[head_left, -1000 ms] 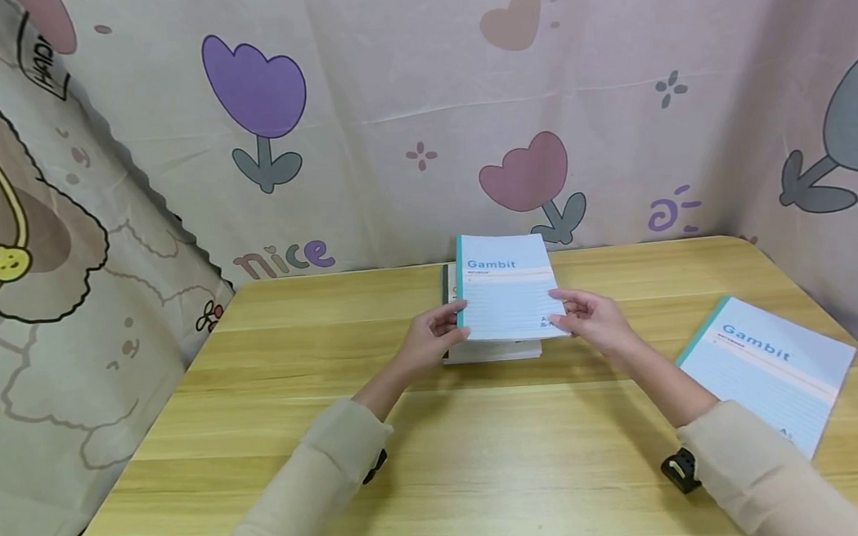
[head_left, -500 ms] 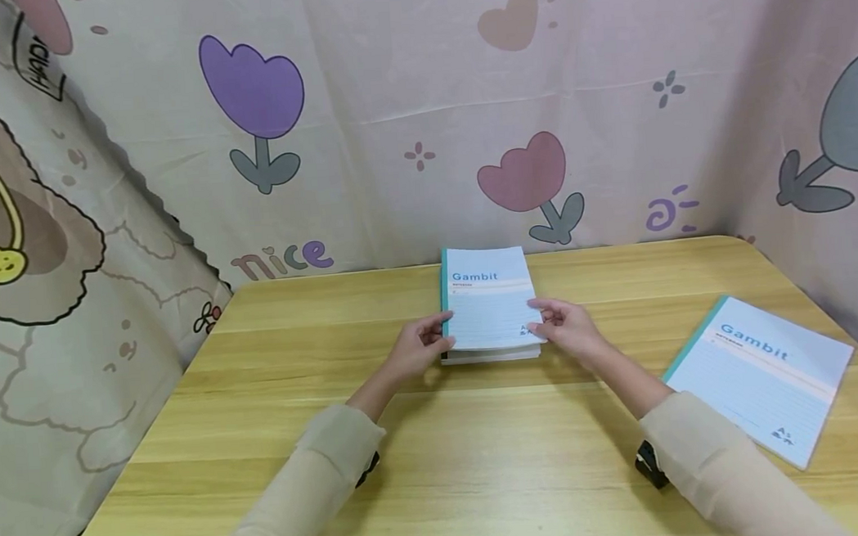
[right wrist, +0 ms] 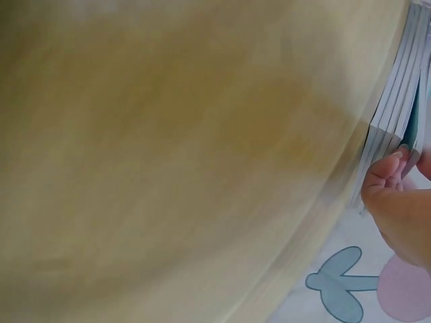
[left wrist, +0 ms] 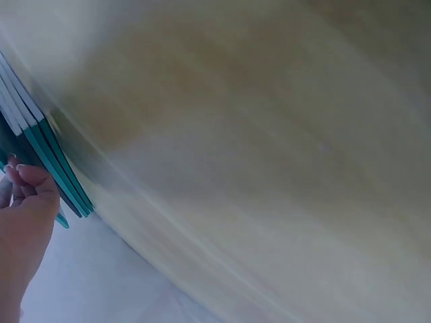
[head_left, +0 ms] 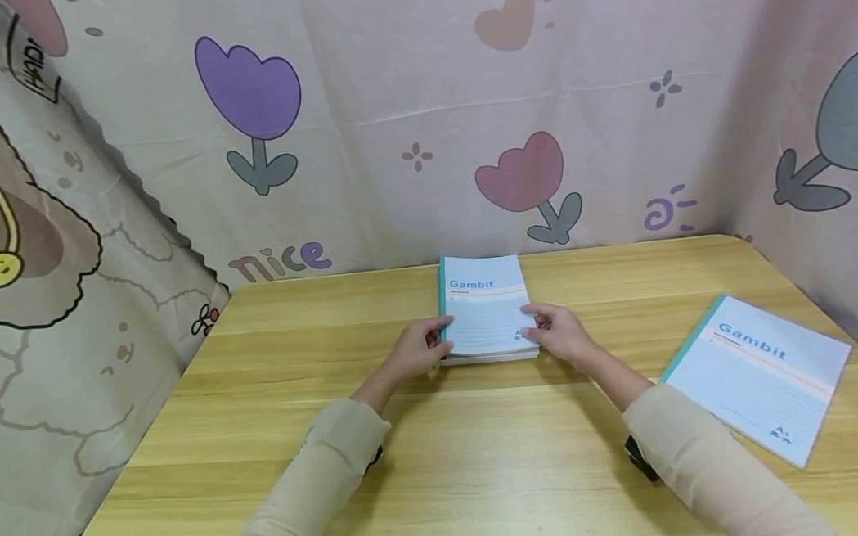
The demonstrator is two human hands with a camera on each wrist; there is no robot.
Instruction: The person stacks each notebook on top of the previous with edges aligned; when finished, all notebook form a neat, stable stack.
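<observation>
Teal spine [head_left: 442, 296] in its pinch, the left hand [head_left: 414, 351] holds one side of a Gambit notebook [head_left: 482, 314]. The right hand [head_left: 562, 334] pinches the other side, low down. The notebook is over a neat stack of books [head_left: 489, 358], with a little gap near the right fingers. Under the stack is a wooden table [head_left: 500, 460]. Another Gambit notebook [head_left: 763, 375] lies slanted near the right sleeve [head_left: 706, 464]. Flowery cloth [head_left: 381, 82] hangs behind.

On my feed, the bare left hand [head_left: 415, 349] and bare right hand [head_left: 562, 334] have lowered the rectangular pale-blue, teal-spined paper notebook [head_left: 485, 307] toward 8 o'clock, nearly hiding the white-edged paper stack [head_left: 482, 360].
</observation>
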